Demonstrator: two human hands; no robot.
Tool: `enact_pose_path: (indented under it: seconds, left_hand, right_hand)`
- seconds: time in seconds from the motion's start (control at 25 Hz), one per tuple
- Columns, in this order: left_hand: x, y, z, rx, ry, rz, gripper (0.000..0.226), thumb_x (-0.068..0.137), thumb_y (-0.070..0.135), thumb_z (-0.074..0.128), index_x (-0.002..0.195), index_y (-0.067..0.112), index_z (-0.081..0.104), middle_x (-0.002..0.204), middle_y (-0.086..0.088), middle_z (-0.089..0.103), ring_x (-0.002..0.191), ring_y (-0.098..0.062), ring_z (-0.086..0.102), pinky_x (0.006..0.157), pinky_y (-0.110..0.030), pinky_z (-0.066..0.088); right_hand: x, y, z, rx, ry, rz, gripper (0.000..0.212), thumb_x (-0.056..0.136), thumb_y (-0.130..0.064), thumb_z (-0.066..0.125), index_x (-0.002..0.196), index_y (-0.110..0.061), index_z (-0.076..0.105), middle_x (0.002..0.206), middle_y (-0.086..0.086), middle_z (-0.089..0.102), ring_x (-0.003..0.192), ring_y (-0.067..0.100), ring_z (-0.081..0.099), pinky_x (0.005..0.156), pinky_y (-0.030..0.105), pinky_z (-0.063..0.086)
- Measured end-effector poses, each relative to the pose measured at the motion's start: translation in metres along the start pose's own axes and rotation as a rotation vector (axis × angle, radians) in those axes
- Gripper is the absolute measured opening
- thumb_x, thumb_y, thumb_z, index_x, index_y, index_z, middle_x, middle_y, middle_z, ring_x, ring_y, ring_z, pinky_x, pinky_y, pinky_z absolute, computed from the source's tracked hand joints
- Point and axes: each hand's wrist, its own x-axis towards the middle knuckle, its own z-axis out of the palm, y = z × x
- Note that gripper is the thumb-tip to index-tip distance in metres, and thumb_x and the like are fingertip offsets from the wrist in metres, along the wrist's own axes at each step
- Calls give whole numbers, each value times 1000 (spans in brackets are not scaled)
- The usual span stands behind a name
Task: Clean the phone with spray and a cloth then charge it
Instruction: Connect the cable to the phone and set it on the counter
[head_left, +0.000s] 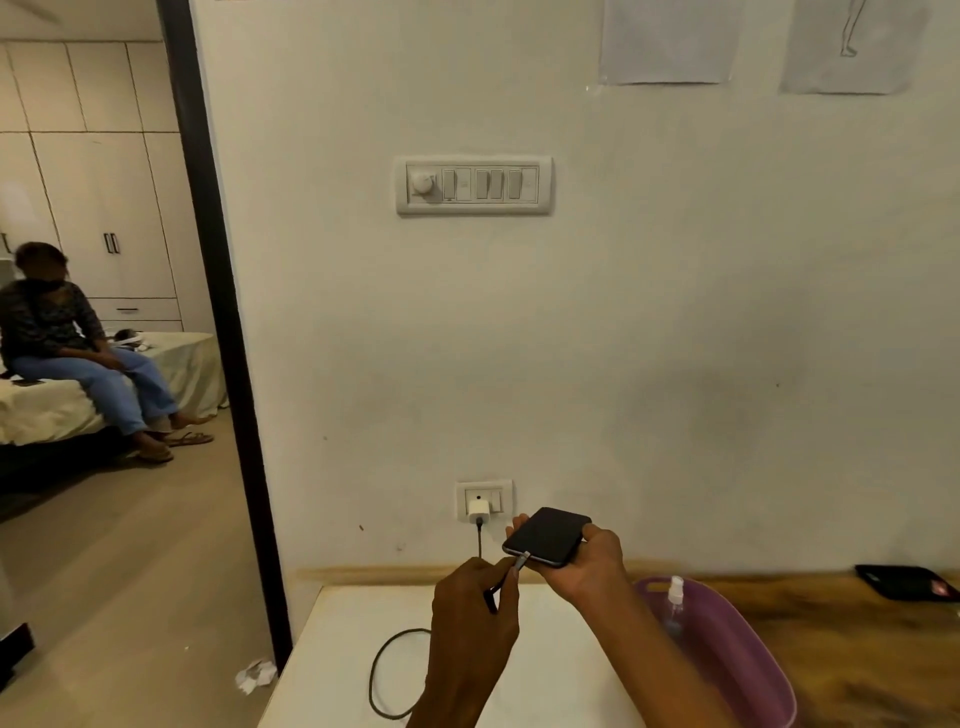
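Observation:
A black phone (546, 536) is held above the white table (566, 670), screen up, gripped from underneath by my right hand (592, 564). My left hand (475, 603) pinches the plug end of a dark charging cable (384, 670), its metal tip touching the phone's near edge. The cable loops over the table and runs up to a white charger (478, 508) plugged into a wall socket (484, 500). A clear spray bottle (674, 603) stands in a purple tub (737, 660) at the right. No cloth is visible.
A switch panel (474, 185) is on the wall above. A wooden counter (852, 634) with a dark object (906, 581) extends right. On the left a doorway opens to a room where a person (67, 338) sits on a bed. Crumpled paper (255, 675) lies on the floor.

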Motion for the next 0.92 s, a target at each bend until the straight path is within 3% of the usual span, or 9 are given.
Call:
enact_pose_path:
  seconds: [0.16, 0.32, 0.72, 0.92]
  left_hand:
    - [-3, 2, -2, 11, -42, -21, 16, 92, 22, 67, 104, 20, 77, 70, 2, 62, 64, -14, 57, 60, -18, 39]
    - [-6, 1, -1, 28, -71, -46, 19, 94, 25, 63, 106, 18, 77, 72, 5, 58, 64, -10, 51, 59, -8, 31]
    - [-10, 3, 0, 62, -112, -58, 22, 95, 28, 61, 111, 23, 76, 70, 8, 56, 63, -9, 48, 58, -9, 30]
    - [-9, 3, 2, 93, -124, -73, 21, 95, 31, 61, 103, 21, 77, 63, 14, 45, 56, -7, 43, 56, -10, 29]
  right_hand:
    - [2, 2, -3, 20, -7, 10, 44, 99, -37, 28, 120, -2, 47, 115, 29, 57, 111, 48, 52, 99, 64, 37]
    - [2, 3, -6, 55, -13, 32, 46, 99, -38, 26, 120, -1, 45, 110, 30, 57, 110, 50, 50, 94, 65, 38]
    - [8, 3, -14, 135, -13, 42, 49, 100, -37, 23, 123, 1, 43, 109, 31, 55, 108, 50, 48, 95, 66, 36]
    - [10, 5, -16, 136, -18, 24, 50, 100, -36, 25, 129, 1, 42, 124, 30, 50, 110, 48, 48, 99, 64, 35]
